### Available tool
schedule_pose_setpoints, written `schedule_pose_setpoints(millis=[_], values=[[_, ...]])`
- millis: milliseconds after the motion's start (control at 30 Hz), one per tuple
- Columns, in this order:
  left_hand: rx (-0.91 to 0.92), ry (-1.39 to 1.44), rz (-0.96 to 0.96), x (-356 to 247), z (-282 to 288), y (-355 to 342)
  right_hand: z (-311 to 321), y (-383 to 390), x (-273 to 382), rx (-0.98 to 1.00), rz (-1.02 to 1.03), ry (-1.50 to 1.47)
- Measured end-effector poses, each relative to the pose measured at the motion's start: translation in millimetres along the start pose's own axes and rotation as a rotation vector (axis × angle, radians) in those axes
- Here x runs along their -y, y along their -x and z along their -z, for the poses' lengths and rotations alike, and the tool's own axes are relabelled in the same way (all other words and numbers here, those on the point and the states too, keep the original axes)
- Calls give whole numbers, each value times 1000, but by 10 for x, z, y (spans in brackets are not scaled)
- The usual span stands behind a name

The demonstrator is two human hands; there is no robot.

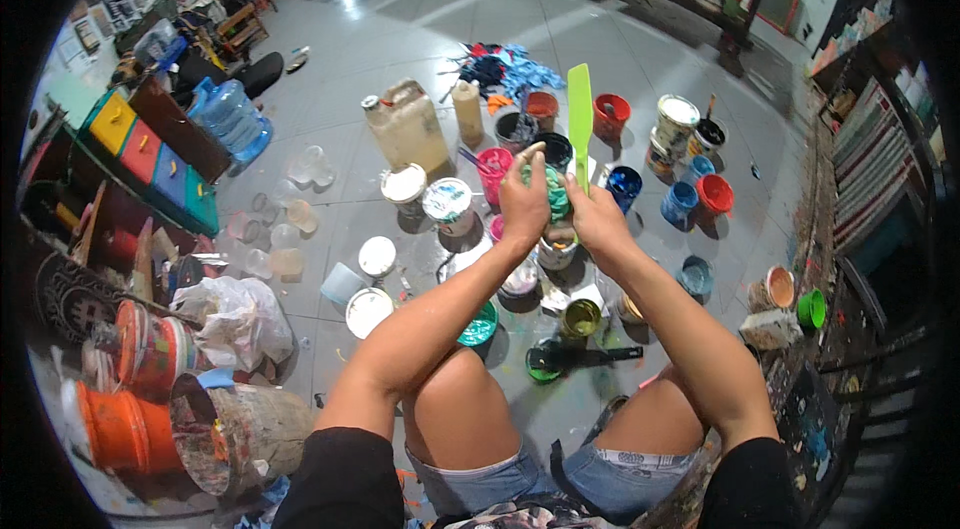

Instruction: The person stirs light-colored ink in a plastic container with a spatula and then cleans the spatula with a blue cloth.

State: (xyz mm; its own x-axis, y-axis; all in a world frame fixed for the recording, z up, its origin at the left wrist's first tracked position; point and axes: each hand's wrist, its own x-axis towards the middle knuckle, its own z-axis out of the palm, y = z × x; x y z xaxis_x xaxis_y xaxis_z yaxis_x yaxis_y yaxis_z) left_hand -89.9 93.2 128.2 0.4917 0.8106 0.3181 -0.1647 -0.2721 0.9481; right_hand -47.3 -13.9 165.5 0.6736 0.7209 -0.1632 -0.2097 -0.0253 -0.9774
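Both my arms reach forward over a cluster of paint pots. In my right hand, closed around its handle, a lime-green spatula stands upright with the blade at the top. My left hand is beside it with curled fingers. A green-smeared thing shows between the two hands; whether it is in my left hand or behind it, I cannot tell. Close around are a pink pot, a dark blue pot and a tub with a paint-stained white lid.
A cloudy jug and blue rags lie beyond the pots. Red pots stand at the right. A green paint tub and a black-handled tool are near my knees. Buckets crowd the left.
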Motion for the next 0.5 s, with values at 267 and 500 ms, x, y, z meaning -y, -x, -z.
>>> schedule_pose_setpoints(millis=[267, 500], values=[[-139, -81, 168, 320, 146, -235, -45, -26, 172, 20, 70, 190], [-177, 10, 497, 355, 423, -338, 163, 0, 228, -50, 188, 263]])
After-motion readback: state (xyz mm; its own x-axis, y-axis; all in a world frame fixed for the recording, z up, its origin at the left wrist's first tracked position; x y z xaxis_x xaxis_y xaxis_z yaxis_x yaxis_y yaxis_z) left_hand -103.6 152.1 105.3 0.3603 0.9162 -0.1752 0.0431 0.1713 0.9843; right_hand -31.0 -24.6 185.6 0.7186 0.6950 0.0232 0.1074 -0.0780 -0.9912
